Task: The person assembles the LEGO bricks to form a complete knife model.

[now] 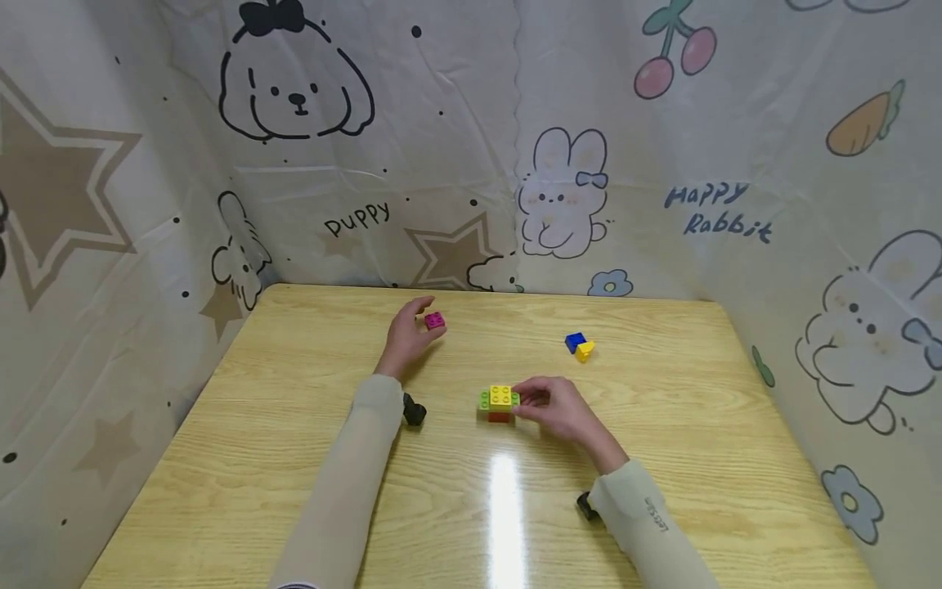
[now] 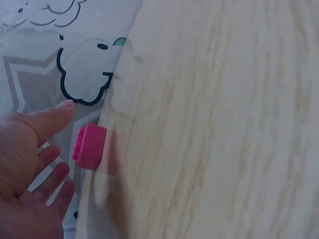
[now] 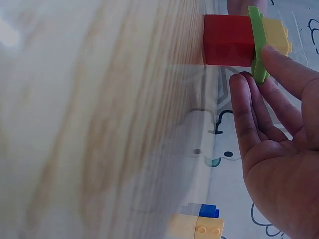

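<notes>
A small stack of toy building bricks stands on the table: a red brick (image 3: 228, 40) at the bottom, a longer green plate (image 3: 257, 50) over it and a yellow brick (image 1: 500, 395) on top. The right hand (image 1: 562, 409) pinches the right end of the green plate between thumb and fingers. Farther back, a magenta brick (image 1: 435, 320) lies studs up on the table. Around it the left hand (image 1: 407, 335) is spread, thumb on the near side and fingers on the far side. A gap shows between this hand and the magenta brick (image 2: 92, 148) in the left wrist view.
A blue brick (image 1: 575, 342) and a yellow piece (image 1: 585, 352) lie together at the back right. The wooden table (image 1: 294, 507) ends at a printed cloth (image 1: 456, 147) that hangs behind it and at both sides.
</notes>
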`<state>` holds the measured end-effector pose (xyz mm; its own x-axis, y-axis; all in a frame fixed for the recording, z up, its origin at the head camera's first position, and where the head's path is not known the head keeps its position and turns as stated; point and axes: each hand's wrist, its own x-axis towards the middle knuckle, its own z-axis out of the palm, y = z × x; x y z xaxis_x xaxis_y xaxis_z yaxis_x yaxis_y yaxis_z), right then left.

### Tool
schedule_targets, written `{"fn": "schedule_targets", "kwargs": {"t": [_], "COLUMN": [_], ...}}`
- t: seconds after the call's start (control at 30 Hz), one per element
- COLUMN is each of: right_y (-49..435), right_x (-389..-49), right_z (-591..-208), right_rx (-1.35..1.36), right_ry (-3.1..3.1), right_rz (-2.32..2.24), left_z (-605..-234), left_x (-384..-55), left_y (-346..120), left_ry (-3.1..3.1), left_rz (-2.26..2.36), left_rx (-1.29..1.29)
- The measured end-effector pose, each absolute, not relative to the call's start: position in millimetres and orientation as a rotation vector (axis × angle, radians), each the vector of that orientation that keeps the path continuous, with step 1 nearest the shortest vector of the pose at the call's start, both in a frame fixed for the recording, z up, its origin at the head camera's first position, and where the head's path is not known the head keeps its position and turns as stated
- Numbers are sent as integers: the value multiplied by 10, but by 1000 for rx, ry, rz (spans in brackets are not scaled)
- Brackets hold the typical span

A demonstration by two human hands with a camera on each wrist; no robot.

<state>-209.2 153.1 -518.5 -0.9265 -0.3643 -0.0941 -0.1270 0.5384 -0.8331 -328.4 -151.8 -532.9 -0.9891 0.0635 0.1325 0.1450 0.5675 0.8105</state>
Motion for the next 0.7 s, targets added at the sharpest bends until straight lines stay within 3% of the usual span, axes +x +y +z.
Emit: {"fn": "schedule_targets", "kwargs": {"t": [0.7], "right_y": [1536], "right_x": [-2092], "right_z": [-5193], "right_rx": [-409], "right_ry": [2514], "right_rz": [-1339], "left_z": [-5478], "left_x": [-3296], "left_y": [-1564], "left_ry": [-2640], "left_rz": [-1458], "left_rx": [-100]}}
